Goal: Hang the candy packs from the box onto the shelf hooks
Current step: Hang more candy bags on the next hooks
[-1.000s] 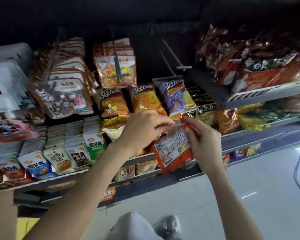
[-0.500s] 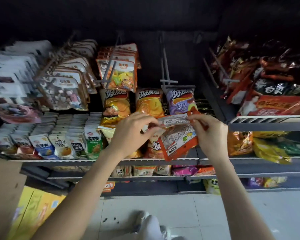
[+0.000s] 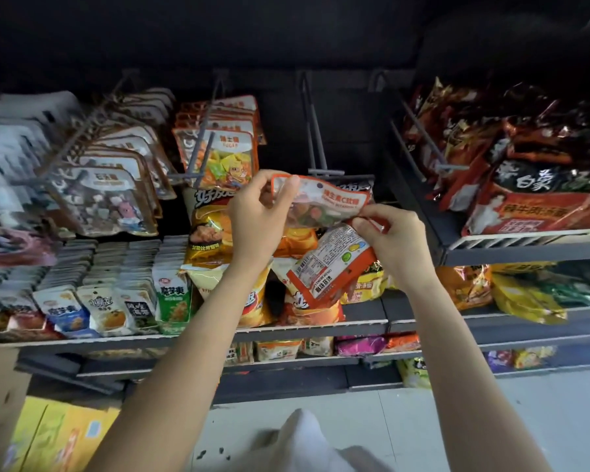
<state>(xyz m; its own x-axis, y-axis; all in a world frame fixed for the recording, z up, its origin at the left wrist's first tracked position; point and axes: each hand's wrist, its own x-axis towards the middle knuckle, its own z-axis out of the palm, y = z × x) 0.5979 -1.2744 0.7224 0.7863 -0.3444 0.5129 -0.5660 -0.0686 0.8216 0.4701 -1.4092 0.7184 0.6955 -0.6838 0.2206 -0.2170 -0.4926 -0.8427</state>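
Note:
My left hand point(image 3: 258, 216) pinches the top left corner of an orange candy pack point(image 3: 324, 204), held face up just below the tip of an empty grey shelf hook point(image 3: 315, 131). My right hand point(image 3: 394, 240) pinches the right edge of that pack and grips a second orange pack point(image 3: 331, 264), which hangs down with its label side showing. To the left, a hook point(image 3: 201, 137) carries several matching orange candy packs point(image 3: 218, 155).
Chip bags point(image 3: 212, 240) fill the shelf behind my hands. Brown candy packs point(image 3: 109, 195) hang on hooks at the left, and noodle bags point(image 3: 532, 185) sit on the raised right shelf. A yellow box point(image 3: 48, 437) stands at the lower left on the floor.
Both hands have lifted the packs toward the empty hook. The upper pack has turned from edge-on to face up, separated from the lower one.

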